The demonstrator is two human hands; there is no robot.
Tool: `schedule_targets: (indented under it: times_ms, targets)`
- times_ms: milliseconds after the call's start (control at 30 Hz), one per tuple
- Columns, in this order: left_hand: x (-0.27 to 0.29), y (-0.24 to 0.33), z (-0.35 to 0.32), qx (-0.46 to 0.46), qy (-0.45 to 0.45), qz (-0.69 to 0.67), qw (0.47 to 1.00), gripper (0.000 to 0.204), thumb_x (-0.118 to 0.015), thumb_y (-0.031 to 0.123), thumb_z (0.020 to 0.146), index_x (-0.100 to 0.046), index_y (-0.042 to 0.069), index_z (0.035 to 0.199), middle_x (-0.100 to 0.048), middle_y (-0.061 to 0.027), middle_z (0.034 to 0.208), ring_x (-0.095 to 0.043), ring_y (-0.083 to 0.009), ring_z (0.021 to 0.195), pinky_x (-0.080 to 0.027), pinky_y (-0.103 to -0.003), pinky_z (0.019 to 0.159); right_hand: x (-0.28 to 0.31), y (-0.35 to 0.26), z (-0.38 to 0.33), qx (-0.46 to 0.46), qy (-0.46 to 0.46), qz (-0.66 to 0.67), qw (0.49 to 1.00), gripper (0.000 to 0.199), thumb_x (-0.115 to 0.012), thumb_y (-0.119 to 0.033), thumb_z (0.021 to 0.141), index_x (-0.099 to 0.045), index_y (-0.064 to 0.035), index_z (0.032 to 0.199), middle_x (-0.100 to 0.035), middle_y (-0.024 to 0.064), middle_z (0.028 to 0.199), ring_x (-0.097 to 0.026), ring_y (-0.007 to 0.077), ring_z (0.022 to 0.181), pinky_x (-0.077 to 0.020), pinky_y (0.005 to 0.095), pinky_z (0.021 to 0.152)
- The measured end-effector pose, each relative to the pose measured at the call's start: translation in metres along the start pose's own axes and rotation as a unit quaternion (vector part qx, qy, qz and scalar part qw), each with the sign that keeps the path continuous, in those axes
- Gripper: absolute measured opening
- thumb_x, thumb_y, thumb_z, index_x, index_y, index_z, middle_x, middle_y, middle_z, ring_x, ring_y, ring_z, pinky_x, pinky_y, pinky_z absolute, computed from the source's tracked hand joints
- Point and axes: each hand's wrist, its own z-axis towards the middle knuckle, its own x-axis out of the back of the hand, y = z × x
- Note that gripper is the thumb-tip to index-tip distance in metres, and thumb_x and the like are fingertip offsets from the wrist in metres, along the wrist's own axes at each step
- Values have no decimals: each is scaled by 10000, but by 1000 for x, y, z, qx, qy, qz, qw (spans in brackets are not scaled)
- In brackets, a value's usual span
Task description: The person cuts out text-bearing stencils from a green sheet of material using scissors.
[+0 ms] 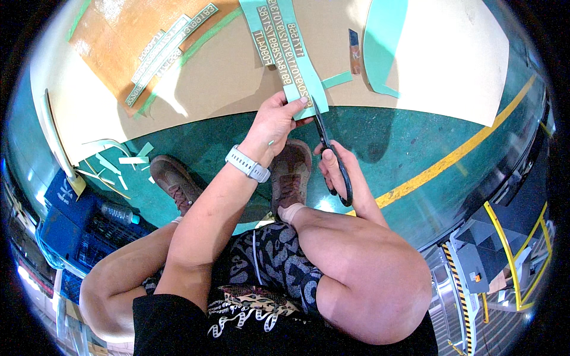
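Observation:
My left hand pinches the near end of a long green stencil strip, which has cut-out characters along it and stretches away over the board. Black-handled scissors are in my right hand, with fingers and thumb in the handle loops. Their blades reach up to the strip's near end, just right of my left fingertips, overlapping the green sheet. Whether the blades are parted is hard to make out. A short green strip lies beside the long one.
A tan board spreads in front of me, with an orange-brown sheet at its left. A rounded green-edged sheet and a small knife-like item lie right. Green scraps litter the floor near a blue crate.

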Motion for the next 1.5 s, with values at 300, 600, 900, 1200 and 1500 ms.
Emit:
schedule_targets:
  times_ms: [300, 600, 900, 1200, 1500]
  targets:
    - [1, -1, 1, 4, -3, -12, 1000, 205, -580, 125, 889, -556, 42, 1076, -629, -55, 1007, -601, -159, 907, -503, -325, 789, -1, 0, -1, -2, 12, 4, 1000, 531, -477, -565, 876, -522, -41, 947, -397, -43, 554, -368, 35, 422, -283, 196, 373]
    - [-1, -1, 0, 0, -9, -19, 1000, 207, -570, 115, 892, -557, 35, 1082, -629, -58, 1011, -605, -167, 907, -508, -334, 787, 0, -1, -2, 1, 17, -3, 1000, 501, -482, -536, 888, -527, -38, 919, -393, -48, 541, -361, 33, 417, -280, 194, 365]
    - [1, -2, 0, -3, -5, -23, 1000, 206, -570, 112, 889, -564, 44, 1084, -632, -57, 1013, -605, -161, 908, -505, -334, 788, -2, 8, -1, 2, 29, -17, 999, 458, -488, -502, 901, -532, -46, 907, -403, -50, 551, -364, 32, 417, -282, 193, 362]
    - [-1, -1, 0, 2, -5, -22, 1000, 206, -576, 118, 886, -564, 47, 1078, -634, -51, 1001, -606, -158, 893, -504, -329, 776, 0, -2, -3, -33, 45, -51, 997, 400, -530, -383, 919, -542, -1, 800, -489, 58, 575, -416, 119, 536, -386, 294, 496]
    - [1, -2, 2, 9, -2, -35, 999, 204, -573, 104, 883, -557, 43, 1076, -632, -55, 995, -603, -167, 884, -498, -329, 773, -1, -1, -1, -23, 43, -65, 997, 396, -526, -376, 923, -538, -6, 783, -483, 60, 569, -420, 123, 539, -389, 295, 494]
